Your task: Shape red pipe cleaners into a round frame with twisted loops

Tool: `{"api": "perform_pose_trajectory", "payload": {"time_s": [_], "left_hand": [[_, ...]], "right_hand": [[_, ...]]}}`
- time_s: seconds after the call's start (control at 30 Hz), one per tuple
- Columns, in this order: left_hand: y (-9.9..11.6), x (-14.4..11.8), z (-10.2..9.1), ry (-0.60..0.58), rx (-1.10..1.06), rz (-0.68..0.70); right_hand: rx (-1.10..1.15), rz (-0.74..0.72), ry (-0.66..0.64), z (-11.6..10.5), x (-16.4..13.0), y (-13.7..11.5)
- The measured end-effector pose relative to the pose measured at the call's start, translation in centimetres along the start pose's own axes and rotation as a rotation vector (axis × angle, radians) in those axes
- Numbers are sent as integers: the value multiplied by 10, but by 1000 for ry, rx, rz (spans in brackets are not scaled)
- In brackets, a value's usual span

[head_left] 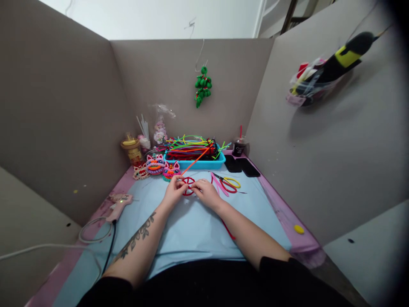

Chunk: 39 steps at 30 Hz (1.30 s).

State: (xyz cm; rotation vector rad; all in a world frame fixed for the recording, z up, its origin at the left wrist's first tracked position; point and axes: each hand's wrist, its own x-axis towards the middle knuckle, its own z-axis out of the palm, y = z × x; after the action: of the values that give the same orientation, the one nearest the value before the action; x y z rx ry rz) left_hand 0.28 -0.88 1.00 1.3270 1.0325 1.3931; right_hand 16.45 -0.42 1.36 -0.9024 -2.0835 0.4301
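Between my hands, over the pale blue cloth (188, 226), is a red pipe-cleaner ring (188, 194) with bars crossing inside it. My left hand (175, 190) pinches its left side with fingers closed. From the right, my right hand (206, 192) grips the opposite side, fingertips bent in on it. An orange pipe cleaner (195, 162) runs diagonally from near my left fingers up to the tray; whether it is held I cannot tell. Past my right hand lie scissors (228, 184) with red and yellow handles and pink pipe-cleaner pieces (220, 186).
A blue tray (194, 164) of coloured pipe cleaners stands at the back. Pipe-cleaner animal faces (155, 164) sit left of it, two black phones (242, 165) right. A pink glue gun (119, 207) with its cord lies left. Grey partitions (191, 55) enclose the table.
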Motion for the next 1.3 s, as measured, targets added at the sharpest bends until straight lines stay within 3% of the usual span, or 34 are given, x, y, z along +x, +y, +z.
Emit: {"api": "perform_pose_trajectory", "payload": {"time_s": [0.2,0.47,0.6,0.77,0.9,1.1,1.3], "left_hand": [[-5,4,-2,7,-18,6],[1,16,-25,507,26,206],[-1,22,-36,609,39,245],[-7,27,-40,550,41,166],[-12,28,-39,444,39,124],[-16,29,-39,388,61,87],[-15,29,-40,388,91,77]], "right_hand": [[-46,60,48,-2,1,5],[-34,193,74,-19,3,19],[321,320,151,-28,5,23],[1075,360,105,-36,6,25],[1329,416,152,-34,5,24],[1315,440,379,-30,10,30],[1017,454,449,-23,11,37]]}}
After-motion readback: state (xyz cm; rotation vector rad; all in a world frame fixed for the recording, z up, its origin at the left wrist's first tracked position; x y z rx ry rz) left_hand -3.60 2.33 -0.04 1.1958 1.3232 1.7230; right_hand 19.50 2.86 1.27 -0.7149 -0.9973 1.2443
